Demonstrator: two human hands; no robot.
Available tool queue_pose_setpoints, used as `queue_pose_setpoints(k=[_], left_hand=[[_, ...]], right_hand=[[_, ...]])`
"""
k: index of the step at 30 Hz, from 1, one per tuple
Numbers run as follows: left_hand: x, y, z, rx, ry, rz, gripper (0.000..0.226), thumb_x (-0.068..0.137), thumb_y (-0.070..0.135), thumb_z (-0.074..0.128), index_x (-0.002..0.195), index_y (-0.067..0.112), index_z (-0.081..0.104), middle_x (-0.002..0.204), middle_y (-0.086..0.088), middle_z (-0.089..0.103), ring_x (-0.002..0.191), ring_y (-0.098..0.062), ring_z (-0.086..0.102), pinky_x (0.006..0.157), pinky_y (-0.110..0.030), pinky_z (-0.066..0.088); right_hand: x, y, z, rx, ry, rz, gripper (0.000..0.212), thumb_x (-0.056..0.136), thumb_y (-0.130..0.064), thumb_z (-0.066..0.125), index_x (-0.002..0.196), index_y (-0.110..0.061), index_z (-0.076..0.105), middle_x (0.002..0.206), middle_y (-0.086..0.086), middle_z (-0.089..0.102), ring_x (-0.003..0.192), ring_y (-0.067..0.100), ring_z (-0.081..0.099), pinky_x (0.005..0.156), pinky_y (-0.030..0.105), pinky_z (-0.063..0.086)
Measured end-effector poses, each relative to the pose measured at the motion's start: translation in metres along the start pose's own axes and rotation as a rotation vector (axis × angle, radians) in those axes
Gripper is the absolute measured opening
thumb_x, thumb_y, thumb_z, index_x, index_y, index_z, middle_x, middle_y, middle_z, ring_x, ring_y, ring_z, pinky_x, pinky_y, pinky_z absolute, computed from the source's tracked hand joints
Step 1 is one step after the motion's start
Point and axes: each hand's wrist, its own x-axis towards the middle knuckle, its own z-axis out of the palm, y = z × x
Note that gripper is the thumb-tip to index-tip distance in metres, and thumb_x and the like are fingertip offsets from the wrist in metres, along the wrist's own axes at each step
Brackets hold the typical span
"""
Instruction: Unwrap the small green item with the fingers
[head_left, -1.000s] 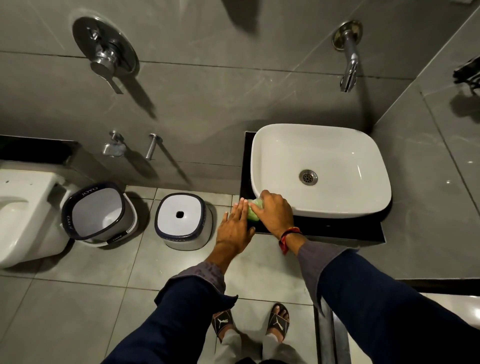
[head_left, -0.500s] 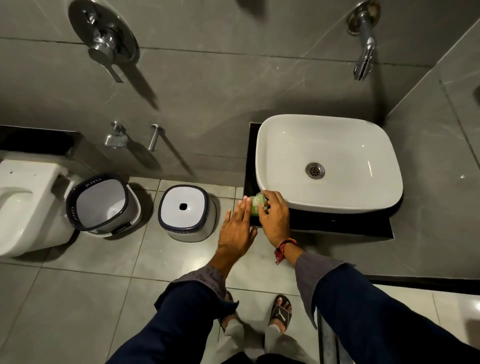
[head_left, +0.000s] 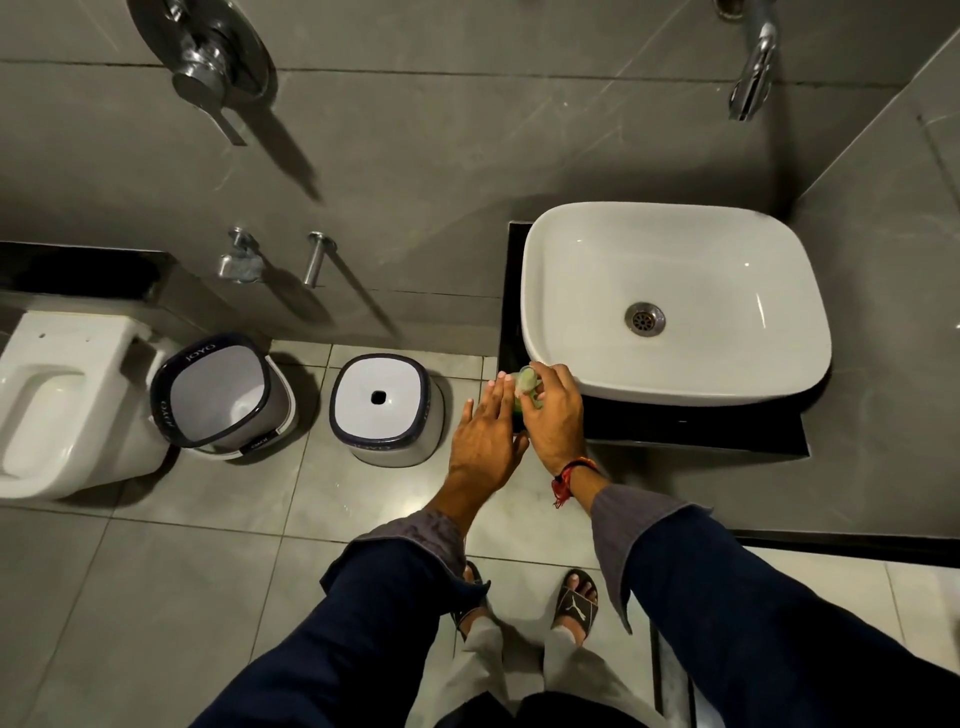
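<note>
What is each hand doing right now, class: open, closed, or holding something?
Left hand: open, fingers straight, beside the green bottle.
Right hand: closed around the green bottle at the basin's front corner.

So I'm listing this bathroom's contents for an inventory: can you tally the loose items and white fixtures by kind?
White rectangular ceramic basin: 1
White ceramic toilet: 1
White plastic bucket with dark rim: 1
White square plastic stool with dark rim: 1
Small green bottle, in the right hand beside the left hand: 1
Total: 5
</note>
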Motion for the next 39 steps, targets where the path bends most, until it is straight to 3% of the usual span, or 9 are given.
queue_pose_setpoints(k=[7, 12, 16, 20, 26, 30, 35, 39], left_hand=[[-0.001, 0.005, -0.001, 0.077, -0.029, -0.035, 0.086, 0.104, 0.056, 0.040, 0.164, 0.014, -0.005, 0.174, -0.005, -0.007, 0.161, -0.022, -0.003, 0.132, -0.044, 0.006], [-0.002, 0.006, -0.002, 0.097, -0.031, -0.046, 0.082, 0.106, 0.054, 0.037, 0.164, 0.014, -0.005, 0.174, -0.005, -0.006, 0.161, -0.021, -0.004, 0.132, -0.043, 0.004], [-0.004, 0.008, 0.000, 0.120, -0.034, -0.045, 0.085, 0.105, 0.055, 0.038, 0.164, 0.015, -0.008, 0.173, -0.004, -0.009, 0.161, -0.020, -0.005, 0.132, -0.044, 0.006], [-0.004, 0.009, -0.001, 0.111, -0.035, -0.040, 0.083, 0.106, 0.053, 0.037, 0.164, 0.013, -0.007, 0.173, -0.005, -0.008, 0.161, -0.021, -0.005, 0.132, -0.044, 0.006], [-0.007, 0.012, -0.004, 0.104, -0.048, -0.040, 0.082, 0.106, 0.052, 0.037, 0.164, 0.013, -0.007, 0.173, -0.005, -0.009, 0.161, -0.021, -0.006, 0.132, -0.043, 0.005], [-0.007, 0.013, -0.006, 0.109, -0.059, -0.041, 0.081, 0.106, 0.048, 0.038, 0.164, 0.013, -0.007, 0.173, -0.005, -0.010, 0.161, -0.021, -0.007, 0.132, -0.043, 0.004], [-0.008, 0.014, -0.007, 0.106, -0.065, -0.041, 0.082, 0.106, 0.049, 0.037, 0.164, 0.012, -0.008, 0.173, -0.006, -0.011, 0.161, -0.022, -0.006, 0.132, -0.044, 0.005], [-0.008, 0.015, -0.008, 0.080, -0.065, -0.035, 0.082, 0.107, 0.048, 0.039, 0.164, 0.012, -0.007, 0.173, -0.007, -0.010, 0.161, -0.023, -0.006, 0.132, -0.045, 0.006]], right_hand=[[-0.004, 0.004, 0.001, 0.012, 0.013, 0.083, 0.032, 0.093, -0.015, 0.074, 0.120, -0.003, 0.063, 0.120, 0.014, 0.060, 0.110, 0.032, 0.067, 0.096, 0.048, 0.062], [-0.008, 0.006, 0.003, 0.025, -0.002, 0.042, 0.043, 0.094, -0.015, 0.072, 0.133, -0.004, 0.059, 0.128, 0.013, 0.054, 0.117, 0.032, 0.064, 0.101, 0.046, 0.060], [-0.008, 0.007, 0.003, 0.065, 0.042, 0.080, 0.034, 0.091, -0.018, 0.076, 0.118, -0.005, 0.060, 0.120, 0.014, 0.059, 0.106, 0.033, 0.067, 0.092, 0.050, 0.063], [-0.011, 0.005, 0.003, 0.070, 0.003, 0.058, 0.048, 0.092, -0.016, 0.074, 0.135, -0.007, 0.055, 0.130, 0.014, 0.055, 0.118, 0.033, 0.064, 0.101, 0.047, 0.060], [-0.010, 0.003, 0.004, 0.101, 0.065, 0.094, 0.037, 0.093, -0.020, 0.074, 0.121, -0.006, 0.056, 0.122, 0.015, 0.060, 0.108, 0.032, 0.067, 0.093, 0.049, 0.063], [-0.013, 0.001, 0.007, 0.080, 0.052, 0.052, 0.047, 0.095, -0.020, 0.072, 0.136, -0.007, 0.054, 0.130, 0.014, 0.056, 0.117, 0.032, 0.065, 0.100, 0.046, 0.060], [-0.009, 0.000, 0.007, 0.074, 0.120, 0.093, 0.027, 0.094, -0.018, 0.073, 0.112, -0.001, 0.062, 0.118, 0.015, 0.059, 0.106, 0.032, 0.067, 0.094, 0.047, 0.062], [-0.006, -0.001, 0.007, 0.059, 0.154, 0.128, 0.033, 0.091, -0.022, 0.077, 0.111, -0.001, 0.061, 0.117, 0.017, 0.061, 0.108, 0.031, 0.067, 0.094, 0.048, 0.062]])
